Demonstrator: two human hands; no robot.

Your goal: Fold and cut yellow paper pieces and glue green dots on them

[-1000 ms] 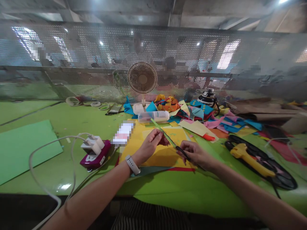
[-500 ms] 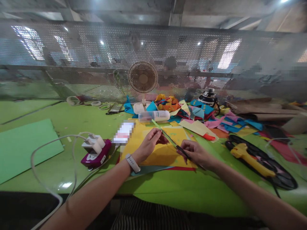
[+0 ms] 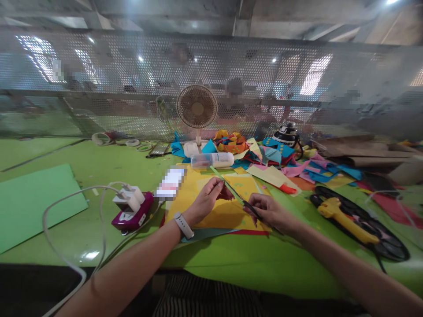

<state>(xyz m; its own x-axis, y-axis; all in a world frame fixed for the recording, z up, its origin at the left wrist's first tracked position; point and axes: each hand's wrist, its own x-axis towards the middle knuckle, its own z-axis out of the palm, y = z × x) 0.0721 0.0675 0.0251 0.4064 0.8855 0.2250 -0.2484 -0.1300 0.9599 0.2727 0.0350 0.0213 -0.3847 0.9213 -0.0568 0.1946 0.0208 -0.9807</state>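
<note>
My left hand [image 3: 208,200], a watch on its wrist, pinches a narrow green paper strip [image 3: 215,171] that slants up toward the back. My right hand [image 3: 269,211] is closed round the dark handles of scissors [image 3: 246,203], whose blades point up-left along the strip. Both hands hover over a yellow paper sheet [image 3: 228,213] lying on the green table [image 3: 99,163].
A small fan [image 3: 197,108], a plastic bottle [image 3: 212,160] and a heap of coloured paper scraps [image 3: 271,160] lie behind. A yellow glue gun [image 3: 346,222] rests on a black mat at right. A purple power strip [image 3: 132,211] with white cables sits left, beside a green sheet [image 3: 33,204].
Almost nothing differs: the hands, strip and scissors shift only slightly over the yellow sheet.
</note>
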